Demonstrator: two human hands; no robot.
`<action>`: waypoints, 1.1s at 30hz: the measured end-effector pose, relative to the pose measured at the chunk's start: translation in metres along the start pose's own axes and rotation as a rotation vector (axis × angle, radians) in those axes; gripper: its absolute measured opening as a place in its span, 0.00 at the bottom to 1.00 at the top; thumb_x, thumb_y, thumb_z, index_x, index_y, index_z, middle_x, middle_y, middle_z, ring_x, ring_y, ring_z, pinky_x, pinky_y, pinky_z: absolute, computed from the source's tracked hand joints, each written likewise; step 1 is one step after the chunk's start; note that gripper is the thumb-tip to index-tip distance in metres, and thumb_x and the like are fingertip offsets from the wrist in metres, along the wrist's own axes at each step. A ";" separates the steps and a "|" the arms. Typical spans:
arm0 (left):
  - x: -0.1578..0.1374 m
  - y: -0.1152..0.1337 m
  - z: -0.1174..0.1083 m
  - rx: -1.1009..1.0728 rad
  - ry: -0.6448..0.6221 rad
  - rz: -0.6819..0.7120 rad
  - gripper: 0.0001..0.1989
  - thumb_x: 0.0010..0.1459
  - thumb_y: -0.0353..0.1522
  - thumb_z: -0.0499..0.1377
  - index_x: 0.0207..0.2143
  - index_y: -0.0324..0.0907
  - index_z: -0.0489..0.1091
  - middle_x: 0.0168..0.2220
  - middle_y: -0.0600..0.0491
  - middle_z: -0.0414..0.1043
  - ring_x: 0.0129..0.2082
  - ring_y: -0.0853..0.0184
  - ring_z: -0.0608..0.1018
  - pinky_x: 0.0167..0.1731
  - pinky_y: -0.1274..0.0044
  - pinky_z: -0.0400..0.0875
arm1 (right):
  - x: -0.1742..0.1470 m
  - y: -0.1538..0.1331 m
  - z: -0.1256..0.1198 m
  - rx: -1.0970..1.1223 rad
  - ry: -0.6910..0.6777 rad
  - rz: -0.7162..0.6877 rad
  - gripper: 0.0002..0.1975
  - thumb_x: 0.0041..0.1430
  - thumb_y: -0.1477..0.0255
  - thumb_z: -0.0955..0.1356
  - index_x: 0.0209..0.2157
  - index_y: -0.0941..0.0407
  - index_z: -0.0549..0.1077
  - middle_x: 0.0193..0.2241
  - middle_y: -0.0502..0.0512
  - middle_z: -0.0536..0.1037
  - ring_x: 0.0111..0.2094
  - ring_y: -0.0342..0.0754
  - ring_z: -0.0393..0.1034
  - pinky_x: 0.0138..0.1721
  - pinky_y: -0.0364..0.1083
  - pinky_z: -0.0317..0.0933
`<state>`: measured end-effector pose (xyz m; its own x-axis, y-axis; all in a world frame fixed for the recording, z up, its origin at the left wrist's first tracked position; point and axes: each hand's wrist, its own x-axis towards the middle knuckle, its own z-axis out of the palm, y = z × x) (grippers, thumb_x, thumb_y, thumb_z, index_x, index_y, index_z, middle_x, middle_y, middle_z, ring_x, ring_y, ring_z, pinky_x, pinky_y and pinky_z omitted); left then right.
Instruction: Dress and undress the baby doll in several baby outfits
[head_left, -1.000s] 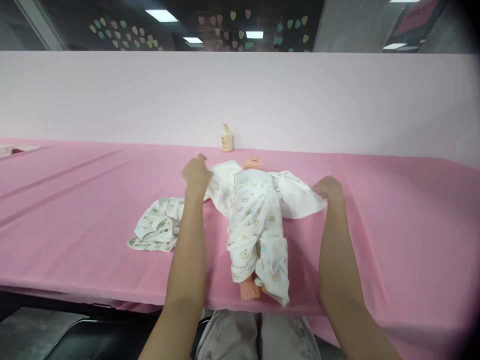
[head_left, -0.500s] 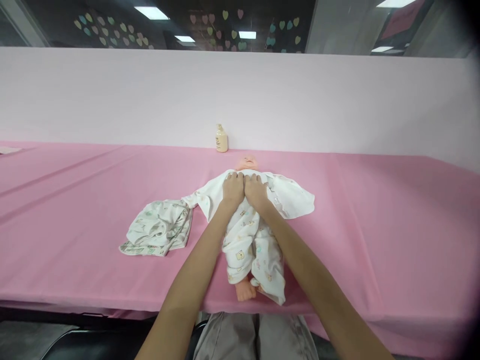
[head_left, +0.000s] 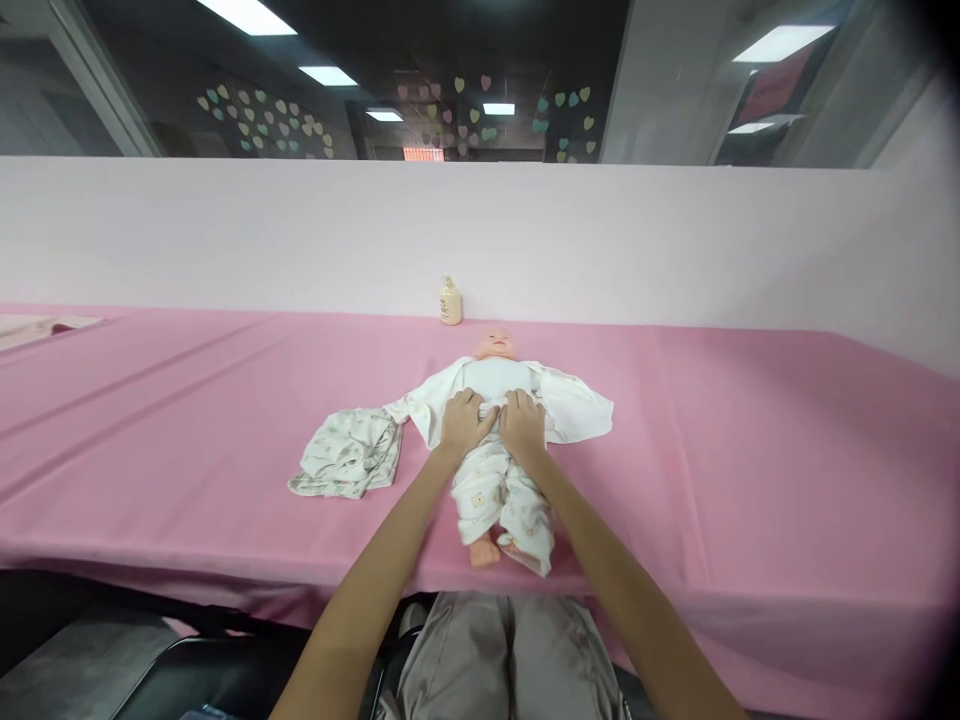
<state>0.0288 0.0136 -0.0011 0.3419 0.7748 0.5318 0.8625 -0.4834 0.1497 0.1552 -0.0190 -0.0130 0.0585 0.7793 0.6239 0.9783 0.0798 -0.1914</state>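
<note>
A baby doll (head_left: 496, 345) lies on its back, head away from me and feet toward the table's near edge. Its white top (head_left: 577, 408) is spread out to both sides, leaving the pale torso (head_left: 498, 377) uncovered. Patterned white pants (head_left: 480, 495) cover its legs; a bare foot (head_left: 484, 552) pokes out. At the waist, my left hand (head_left: 463, 424) and my right hand (head_left: 523, 422) have their fingers curled over the pants' waistband, one at each side. Some of the fingertips are hidden in the fabric.
Left of the doll, a crumpled patterned cloth (head_left: 349, 455) touches the top's sleeve. A cream pump bottle (head_left: 450, 303) stands behind the head by the white wall (head_left: 675, 250). The table has a pink cover (head_left: 187, 430). A dark chair (head_left: 210, 675) is at lower left.
Both hands have come from the doll's chest down to its waist. The torso now shows between the sides of the top. The camera view has tilted up slightly.
</note>
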 end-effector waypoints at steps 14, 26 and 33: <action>-0.024 0.011 -0.007 -0.061 -0.156 -0.243 0.21 0.61 0.49 0.50 0.38 0.42 0.69 0.33 0.46 0.76 0.37 0.56 0.78 0.33 0.73 0.63 | -0.014 0.014 -0.008 0.099 -0.032 0.141 0.10 0.66 0.69 0.60 0.34 0.58 0.69 0.37 0.58 0.73 0.43 0.53 0.62 0.40 0.48 0.49; -0.073 0.006 -0.011 -0.442 -0.034 -0.167 0.20 0.60 0.42 0.55 0.50 0.41 0.60 0.51 0.43 0.67 0.52 0.58 0.69 0.51 0.66 0.61 | -0.031 0.018 -0.021 0.136 -0.146 0.150 0.12 0.67 0.69 0.59 0.32 0.58 0.69 0.36 0.57 0.74 0.42 0.52 0.64 0.42 0.48 0.49; -0.073 0.026 -0.028 -0.280 -0.084 -0.262 0.14 0.62 0.37 0.53 0.48 0.40 0.61 0.44 0.46 0.74 0.48 0.57 0.74 0.51 0.65 0.55 | -0.063 0.020 -0.032 0.262 -0.092 0.121 0.10 0.64 0.66 0.62 0.39 0.58 0.70 0.37 0.57 0.72 0.42 0.52 0.64 0.43 0.47 0.55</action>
<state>0.0160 -0.0667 -0.0128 0.1627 0.9118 0.3769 0.7936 -0.3479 0.4992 0.1773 -0.0865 -0.0325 0.1418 0.8452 0.5153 0.8798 0.1310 -0.4569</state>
